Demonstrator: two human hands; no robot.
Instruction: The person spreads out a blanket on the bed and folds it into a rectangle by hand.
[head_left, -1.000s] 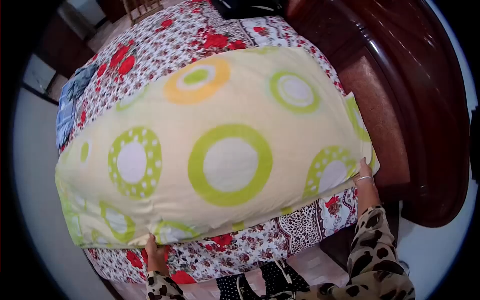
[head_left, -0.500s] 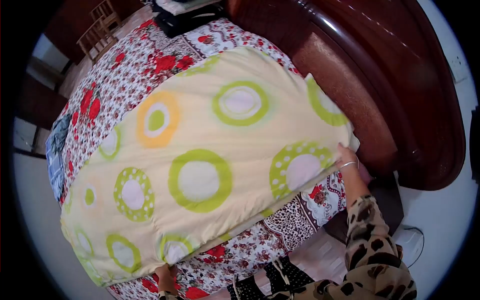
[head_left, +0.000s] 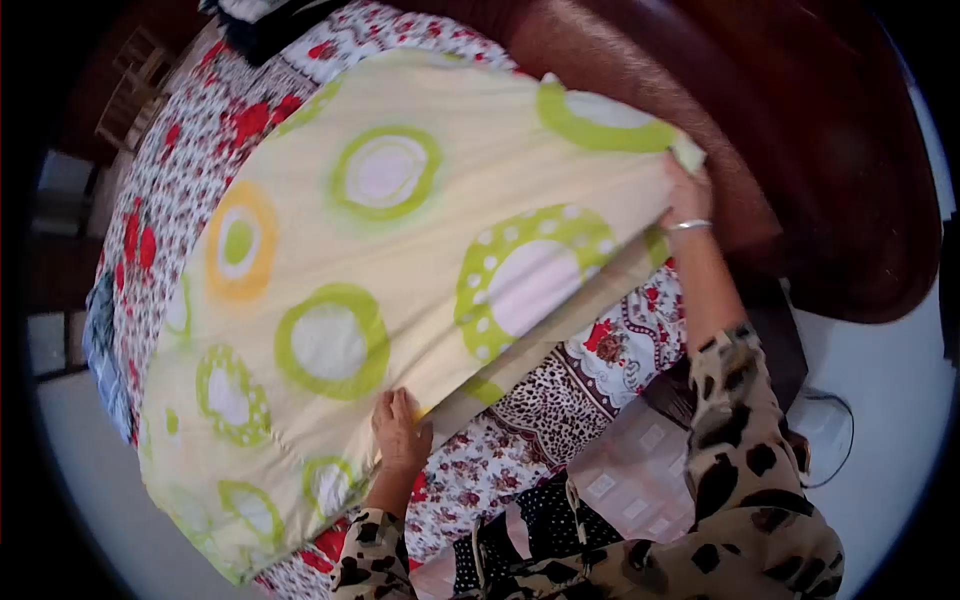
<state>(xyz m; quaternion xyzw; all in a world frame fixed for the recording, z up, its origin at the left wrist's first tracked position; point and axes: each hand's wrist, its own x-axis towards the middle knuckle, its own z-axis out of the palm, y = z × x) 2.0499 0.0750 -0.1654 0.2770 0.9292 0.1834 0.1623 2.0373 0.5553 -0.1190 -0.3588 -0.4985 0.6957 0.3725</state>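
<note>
A pale yellow quilt (head_left: 430,250) with green, white and orange circles lies across the bed, its near edge folded over. My right hand (head_left: 687,190) is closed on the quilt's corner at the right, slightly raised, with a bracelet on the wrist. Near the middle of the quilt's near edge, my left hand (head_left: 400,428) rests on the fabric; its fingers are together and the thumb is at the edge. Beneath the quilt shows a floral bedsheet (head_left: 530,420) with red flowers and a leopard-like patch.
A dark red wooden headboard (head_left: 800,150) curves along the right. Dark clothing (head_left: 270,35) lies at the bed's far end, blue cloth (head_left: 105,350) at the left edge. Wooden chairs (head_left: 130,95) stand beyond the far left. A cable (head_left: 850,440) runs by the lower right.
My right hand has lifted the quilt's corner up toward the headboard. My left hand has moved right and up along the near edge. The view has turned rightward.
</note>
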